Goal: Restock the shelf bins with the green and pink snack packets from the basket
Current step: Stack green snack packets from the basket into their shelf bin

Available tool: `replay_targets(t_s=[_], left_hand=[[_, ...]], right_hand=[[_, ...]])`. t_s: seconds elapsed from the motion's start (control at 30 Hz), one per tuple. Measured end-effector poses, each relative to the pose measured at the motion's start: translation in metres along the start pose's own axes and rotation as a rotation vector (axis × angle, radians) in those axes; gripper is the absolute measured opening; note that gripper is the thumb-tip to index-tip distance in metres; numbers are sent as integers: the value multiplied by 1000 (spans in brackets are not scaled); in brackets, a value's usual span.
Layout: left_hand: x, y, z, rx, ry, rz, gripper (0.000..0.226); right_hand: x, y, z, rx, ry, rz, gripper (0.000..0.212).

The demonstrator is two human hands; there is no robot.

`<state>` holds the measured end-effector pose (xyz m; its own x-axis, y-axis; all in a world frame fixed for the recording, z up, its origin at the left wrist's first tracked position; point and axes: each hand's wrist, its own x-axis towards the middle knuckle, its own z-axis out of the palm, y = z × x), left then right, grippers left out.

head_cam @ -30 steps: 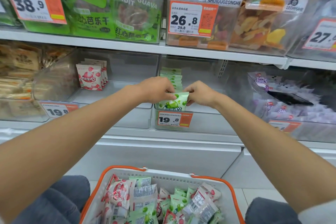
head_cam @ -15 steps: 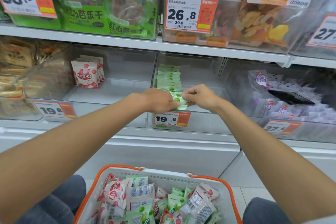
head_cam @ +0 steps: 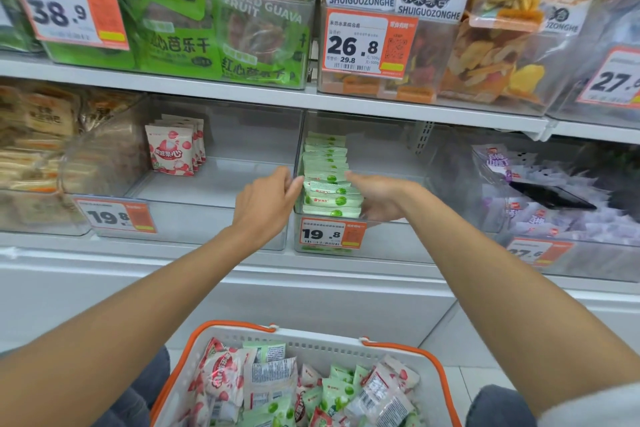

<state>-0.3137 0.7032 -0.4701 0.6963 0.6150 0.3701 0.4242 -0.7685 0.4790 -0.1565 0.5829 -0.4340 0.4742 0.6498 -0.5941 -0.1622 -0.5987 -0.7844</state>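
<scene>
**Both hands at the row of green packets**

The green packets (head_cam: 329,184) are standing in a row along the left wall of the middle bin (head_cam: 381,156), from its back to its front edge. The right hand (head_cam: 377,199) is lying inside this bin, its straight fingers against the right side of the row. The left hand (head_cam: 266,199) is hovering at the bin's left wall, fingers loosely bent, holding nothing. The pink packets (head_cam: 171,151) are standing at the back left corner of the neighbouring bin (head_cam: 225,184). The basket (head_cam: 311,340) below is holding packets of both colours.
</scene>
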Motion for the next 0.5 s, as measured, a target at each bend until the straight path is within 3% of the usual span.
replay_targets(t_s=[0.17,0.27,0.43,0.5], left_hand=[[10,-8,0,-82,-69,60,36],[12,-10,-1,-132,-99,55,36],[12,-10,1,-139,-100,68,37],[12,-11,1,-151,-114,63,37]], right_hand=[[12,-12,15,36,-13,59,68],[21,-8,6,25,148,96,85],[39,-10,26,137,230,2,69],[30,-12,28,181,184,-12,57]])
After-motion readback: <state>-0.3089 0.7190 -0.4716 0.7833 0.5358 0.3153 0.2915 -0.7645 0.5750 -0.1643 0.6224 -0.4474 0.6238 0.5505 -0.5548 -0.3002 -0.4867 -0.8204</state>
